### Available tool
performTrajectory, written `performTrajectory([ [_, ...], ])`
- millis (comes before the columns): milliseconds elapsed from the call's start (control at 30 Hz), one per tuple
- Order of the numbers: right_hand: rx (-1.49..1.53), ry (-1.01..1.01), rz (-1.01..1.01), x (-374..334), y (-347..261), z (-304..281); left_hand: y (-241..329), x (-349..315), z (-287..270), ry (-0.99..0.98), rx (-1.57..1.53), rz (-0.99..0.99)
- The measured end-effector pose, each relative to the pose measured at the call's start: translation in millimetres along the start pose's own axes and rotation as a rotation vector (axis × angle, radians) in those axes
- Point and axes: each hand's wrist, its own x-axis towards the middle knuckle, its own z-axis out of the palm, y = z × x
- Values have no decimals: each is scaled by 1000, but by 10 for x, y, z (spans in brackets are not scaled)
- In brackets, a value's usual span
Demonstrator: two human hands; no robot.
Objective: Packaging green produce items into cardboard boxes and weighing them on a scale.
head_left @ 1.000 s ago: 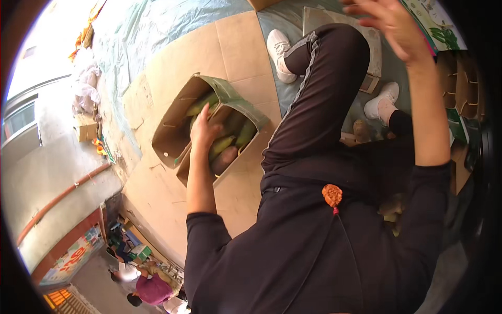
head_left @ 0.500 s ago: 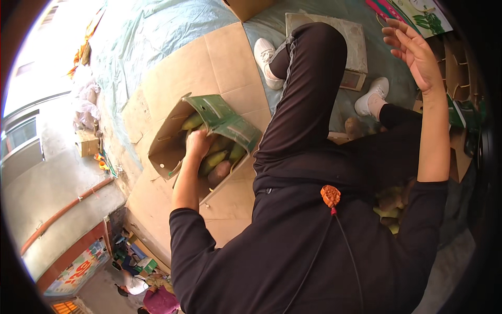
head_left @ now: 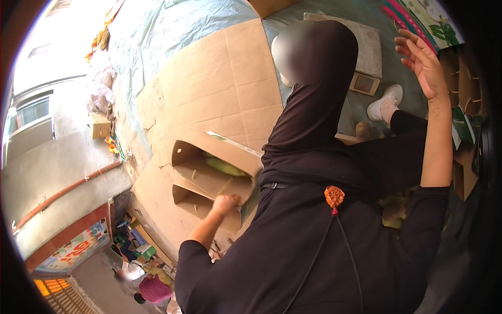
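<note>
My left hand (head_left: pixel 226 204) is closed at the near edge of an open cardboard carton (head_left: pixel 217 144), which lies tilted on its side beside my thigh. The fingers seem to grip its wall, close to a pale cord loop. Inside the carton lies long green fruit (head_left: pixel 225 166); the rest of the contents is hidden. A second open compartment or carton (head_left: pixel 183 194), also with a cord loop, sits just below the first. My right hand (head_left: pixel 421 65) is raised at the upper right, fingers spread and holding nothing.
Flattened cardboard (head_left: pixel 209 78) covers the ground ahead. A grey box (head_left: pixel 368 52) stands beyond my knee. Several open cartons (head_left: pixel 460 78) stand at the far right. Loose fruit (head_left: pixel 395 212) lies by my right side. Another person (head_left: pixel 154 288) is at the lower left.
My left hand has come out of the carton and moved nearer to me, onto its edge. The carton has turned and tipped, so less fruit shows. My right hand stays raised.
</note>
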Motion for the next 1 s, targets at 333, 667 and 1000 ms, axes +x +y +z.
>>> performTrajectory([
  [333, 36, -39, 28, 45, 79, 218, -49, -259, 692, -69, -1042, -208],
  [667, -4, 107, -112, -286, 69, 135, -1050, 183, 575, 499, -1331, -1366],
  [1000, 34, 215, -65, -531, 140, -242, -1434, 129, 890, 527, -1822, -1072],
])
